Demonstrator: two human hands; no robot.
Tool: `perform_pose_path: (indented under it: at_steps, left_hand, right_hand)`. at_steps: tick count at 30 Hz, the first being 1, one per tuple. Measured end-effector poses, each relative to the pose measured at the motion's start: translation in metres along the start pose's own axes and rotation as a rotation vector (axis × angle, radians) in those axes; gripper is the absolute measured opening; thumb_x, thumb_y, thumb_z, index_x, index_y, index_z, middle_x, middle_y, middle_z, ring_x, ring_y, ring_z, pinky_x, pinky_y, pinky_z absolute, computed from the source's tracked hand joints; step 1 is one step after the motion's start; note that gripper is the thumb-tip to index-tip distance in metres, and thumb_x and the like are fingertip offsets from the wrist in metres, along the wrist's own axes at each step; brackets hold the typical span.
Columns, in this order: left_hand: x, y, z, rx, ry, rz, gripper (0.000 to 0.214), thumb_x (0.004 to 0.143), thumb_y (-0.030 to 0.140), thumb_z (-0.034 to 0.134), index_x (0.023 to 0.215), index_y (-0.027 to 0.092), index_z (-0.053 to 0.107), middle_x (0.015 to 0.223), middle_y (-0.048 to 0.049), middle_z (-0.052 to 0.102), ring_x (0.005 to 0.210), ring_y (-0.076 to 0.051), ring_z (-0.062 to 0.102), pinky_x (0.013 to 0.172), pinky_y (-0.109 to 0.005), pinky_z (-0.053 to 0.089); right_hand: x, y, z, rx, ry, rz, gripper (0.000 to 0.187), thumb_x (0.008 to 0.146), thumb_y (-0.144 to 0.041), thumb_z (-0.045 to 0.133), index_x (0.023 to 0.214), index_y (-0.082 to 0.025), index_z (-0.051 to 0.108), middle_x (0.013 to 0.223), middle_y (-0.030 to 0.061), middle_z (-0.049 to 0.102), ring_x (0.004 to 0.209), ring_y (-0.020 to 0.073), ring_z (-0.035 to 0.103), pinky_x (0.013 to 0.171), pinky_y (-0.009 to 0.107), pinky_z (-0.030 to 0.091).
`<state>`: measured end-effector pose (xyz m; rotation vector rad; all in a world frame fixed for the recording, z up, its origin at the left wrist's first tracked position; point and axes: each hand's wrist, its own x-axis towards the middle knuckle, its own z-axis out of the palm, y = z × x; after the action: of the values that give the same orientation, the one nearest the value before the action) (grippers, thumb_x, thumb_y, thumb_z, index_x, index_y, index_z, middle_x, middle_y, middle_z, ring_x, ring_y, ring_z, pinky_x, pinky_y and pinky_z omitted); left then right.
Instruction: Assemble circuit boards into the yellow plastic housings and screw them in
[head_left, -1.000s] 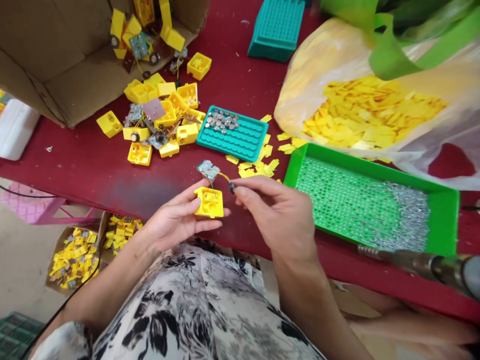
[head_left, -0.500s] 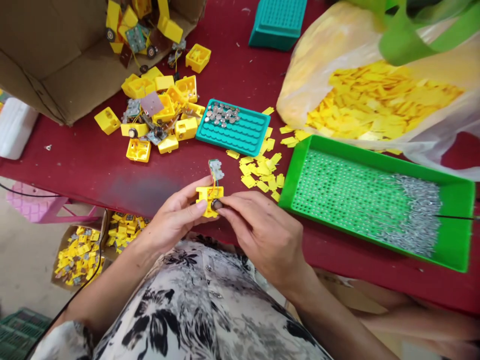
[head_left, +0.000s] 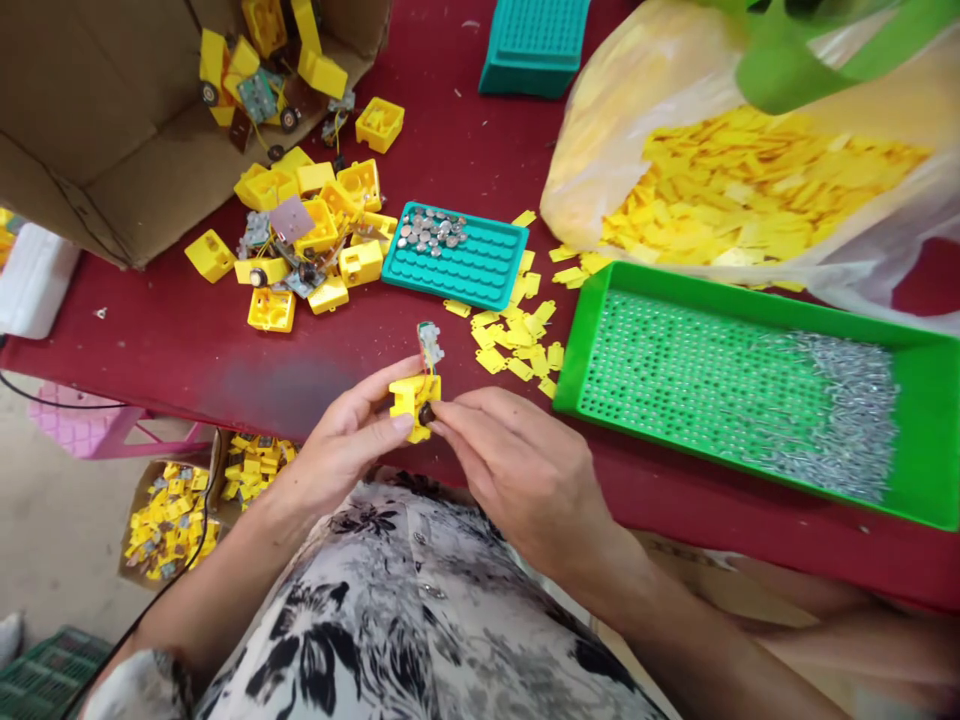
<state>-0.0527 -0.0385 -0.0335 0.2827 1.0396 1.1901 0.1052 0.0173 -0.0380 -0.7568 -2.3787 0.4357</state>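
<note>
My left hand [head_left: 352, 430] is closed around a small yellow plastic housing [head_left: 405, 396], held above the table's near edge. A small grey-green circuit board [head_left: 430, 345] sticks up from the housing on thin wires. Between the thumb and fingertips of my right hand [head_left: 517, 450] is a small round dark part [head_left: 426, 413], against the housing's right side. Whether it is seated in the housing I cannot tell, as the fingertips partly cover it. Beyond the hands lie a teal tray [head_left: 465, 270] with button cells [head_left: 431, 232] and loose yellow flat pieces [head_left: 517, 340].
A pile of yellow housings [head_left: 315, 230] with wired parts spills from a cardboard box [head_left: 90, 130]. At right stand a green basket [head_left: 574, 360] of small screws [head_left: 855, 420] and a plastic bag [head_left: 577, 170] of yellow pieces. Boxes of yellow parts [head_left: 169, 525] sit below the table.
The yellow housing has turned slightly in my left hand, and the right fingertips stay at the dark round part. The whole view has shifted a little.
</note>
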Motion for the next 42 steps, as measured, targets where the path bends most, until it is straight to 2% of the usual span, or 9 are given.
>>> perform_pose_path:
  at_steps: [4, 6, 9, 13, 24, 30, 34, 39, 42]
  left_hand:
    - [0.002, -0.004, 0.008, -0.006, 0.088, -0.024, 0.044, 0.07, 0.022, 0.082, 0.11, 0.019, 0.064, 0.1, -0.0034, 0.072, 0.085, -0.014, 0.066, 0.087, -0.03, 0.052]
    - [0.006, -0.006, 0.009, -0.038, 0.118, -0.036, 0.043, 0.068, 0.02, 0.083, 0.105, 0.017, 0.062, 0.095, -0.0028, 0.072, 0.08, -0.013, 0.068, 0.08, -0.028, 0.055]
    - [0.011, -0.005, 0.008, -0.081, 0.127, -0.021, 0.045, 0.063, 0.015, 0.085, 0.099, 0.017, 0.06, 0.092, -0.001, 0.072, 0.076, -0.014, 0.071, 0.07, -0.024, 0.057]
    - [0.011, 0.0, 0.005, -0.044, 0.149, 0.008, 0.043, 0.063, 0.012, 0.083, 0.098, 0.017, 0.058, 0.09, -0.0011, 0.072, 0.078, -0.017, 0.074, 0.063, -0.022, 0.058]
    - [0.004, -0.005, 0.0, 0.048, -0.016, -0.064, 0.039, 0.069, 0.02, 0.082, 0.101, 0.016, 0.06, 0.1, -0.0074, 0.075, 0.08, -0.019, 0.074, 0.061, -0.022, 0.058]
    - [-0.012, 0.003, 0.001, 0.063, -0.281, -0.186, 0.031, 0.074, 0.019, 0.08, 0.101, 0.017, 0.062, 0.097, -0.0063, 0.071, 0.08, -0.016, 0.072, 0.061, -0.021, 0.057]
    - [-0.015, 0.003, -0.002, 0.116, -0.321, -0.281, 0.036, 0.076, 0.034, 0.08, 0.102, 0.017, 0.063, 0.091, -0.0066, 0.07, 0.08, -0.016, 0.071, 0.06, -0.021, 0.056]
    - [-0.009, -0.002, -0.002, 0.155, -0.283, -0.284, 0.04, 0.072, 0.049, 0.079, 0.087, 0.016, 0.06, 0.072, -0.0035, 0.068, 0.063, -0.014, 0.067, 0.05, -0.019, 0.05]
    - [-0.005, -0.004, -0.002, 0.128, -0.23, -0.227, 0.041, 0.069, 0.049, 0.081, 0.08, 0.017, 0.057, 0.068, -0.0015, 0.067, 0.057, -0.012, 0.064, 0.045, -0.017, 0.047]
  right_hand:
    - [0.002, -0.002, 0.0, 0.003, -0.072, -0.017, 0.022, 0.092, -0.006, 0.049, 0.077, -0.011, 0.065, 0.076, 0.0092, 0.065, 0.07, 0.0179, 0.061, 0.062, 0.032, 0.052]
    - [0.003, -0.002, -0.003, 0.104, -0.076, 0.036, 0.019, 0.092, -0.008, 0.05, 0.085, -0.011, 0.067, 0.081, 0.009, 0.067, 0.075, 0.0175, 0.064, 0.067, 0.031, 0.055]
    - [0.003, -0.001, -0.009, 0.248, 0.015, 0.194, 0.019, 0.092, -0.01, 0.054, 0.104, -0.017, 0.068, 0.094, 0.0062, 0.071, 0.084, 0.015, 0.068, 0.075, 0.029, 0.057]
    - [0.0, 0.001, -0.015, 0.232, 0.141, 0.322, 0.019, 0.091, -0.013, 0.058, 0.105, -0.02, 0.068, 0.09, 0.0045, 0.071, 0.08, 0.0149, 0.067, 0.073, 0.029, 0.057]
    - [-0.006, 0.003, -0.006, 0.354, 0.172, 0.483, 0.013, 0.09, -0.019, 0.059, 0.098, -0.02, 0.069, 0.089, 0.0038, 0.072, 0.079, 0.0149, 0.067, 0.074, 0.03, 0.056]
    - [0.015, 0.033, 0.006, 0.906, -0.165, 0.689, 0.036, 0.09, -0.05, 0.057, 0.089, -0.016, 0.07, 0.073, 0.0033, 0.068, 0.058, 0.0106, 0.06, 0.054, 0.023, 0.049]
    - [0.033, 0.044, 0.01, 0.906, -0.377, 0.58, 0.056, 0.087, -0.069, 0.051, 0.08, -0.016, 0.07, 0.063, 0.0005, 0.06, 0.058, 0.0095, 0.054, 0.054, 0.022, 0.044]
    - [0.045, 0.05, 0.002, 0.873, -0.684, 0.445, 0.05, 0.083, -0.065, 0.058, 0.075, -0.017, 0.069, 0.067, 0.0002, 0.064, 0.061, 0.0092, 0.053, 0.056, 0.022, 0.043]
    - [0.044, 0.048, -0.004, 0.971, -0.626, 0.55, 0.034, 0.08, -0.05, 0.068, 0.079, -0.016, 0.067, 0.069, -0.0005, 0.065, 0.06, 0.0085, 0.055, 0.055, 0.021, 0.044]
